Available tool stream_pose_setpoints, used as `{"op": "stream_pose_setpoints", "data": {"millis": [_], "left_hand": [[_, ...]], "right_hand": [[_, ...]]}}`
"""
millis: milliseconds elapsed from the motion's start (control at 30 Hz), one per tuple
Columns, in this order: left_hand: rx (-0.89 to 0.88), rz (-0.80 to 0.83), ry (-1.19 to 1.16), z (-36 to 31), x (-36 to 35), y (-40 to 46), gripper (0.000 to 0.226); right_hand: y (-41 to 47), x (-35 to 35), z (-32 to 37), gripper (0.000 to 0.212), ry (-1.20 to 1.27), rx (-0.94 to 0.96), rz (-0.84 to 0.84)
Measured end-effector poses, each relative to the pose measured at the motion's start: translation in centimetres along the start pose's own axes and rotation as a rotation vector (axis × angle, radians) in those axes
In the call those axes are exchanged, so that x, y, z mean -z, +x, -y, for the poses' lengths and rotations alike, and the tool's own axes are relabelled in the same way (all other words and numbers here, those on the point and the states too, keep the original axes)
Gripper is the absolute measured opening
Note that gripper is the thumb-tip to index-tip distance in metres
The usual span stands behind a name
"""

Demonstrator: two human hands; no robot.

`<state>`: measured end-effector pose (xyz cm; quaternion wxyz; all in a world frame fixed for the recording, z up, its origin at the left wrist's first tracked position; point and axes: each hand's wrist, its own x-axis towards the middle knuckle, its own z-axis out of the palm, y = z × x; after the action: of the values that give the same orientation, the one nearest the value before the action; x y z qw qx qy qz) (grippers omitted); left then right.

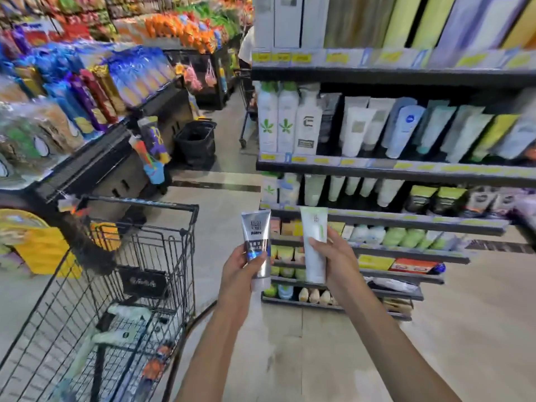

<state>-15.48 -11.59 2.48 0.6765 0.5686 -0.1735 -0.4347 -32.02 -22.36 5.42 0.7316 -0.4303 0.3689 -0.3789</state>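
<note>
My left hand (242, 266) grips a silver and blue tube (256, 232) marked MEN, held upright with its cap end down. My right hand (333, 258) grips a white tube with a green stripe (313, 227), also upright, right beside the first. Both tubes are held side by side in front of the lower shelves of a toiletries rack (391, 169).
A black wire shopping cart (121, 285) with a few items in it stands at the lower left. Snack displays (72, 91) line the left side. A black basket (195, 140) sits on the aisle floor ahead. A person in white (246, 47) stands beyond the rack.
</note>
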Motion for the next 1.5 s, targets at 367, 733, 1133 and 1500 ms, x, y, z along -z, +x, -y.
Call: {"op": "stream_pose_setpoints", "data": {"millis": [367, 733, 1133, 1500], "left_hand": [[-0.087, 0.098, 0.108, 2.1, -14.1, 0.1, 0.051], [-0.254, 0.036, 0.163, -1.5, -21.2, 8.2, 0.051], [-0.385, 0.149, 0.373, -8.6, -26.2, 18.1, 0.12], [-0.414, 0.143, 0.545, -12.8, -27.8, 21.4, 0.085]], "right_hand": [[-0.3, 12.5, 5.7, 0.04, -0.001, 0.069, -0.079], [6.4, 15.5, 8.3, 0.047, -0.068, 0.083, -0.06], [14.7, 16.5, 12.9, 0.045, -0.09, 0.141, -0.043], [20.2, 17.2, 16.3, 0.042, -0.07, 0.162, 0.029]]}}
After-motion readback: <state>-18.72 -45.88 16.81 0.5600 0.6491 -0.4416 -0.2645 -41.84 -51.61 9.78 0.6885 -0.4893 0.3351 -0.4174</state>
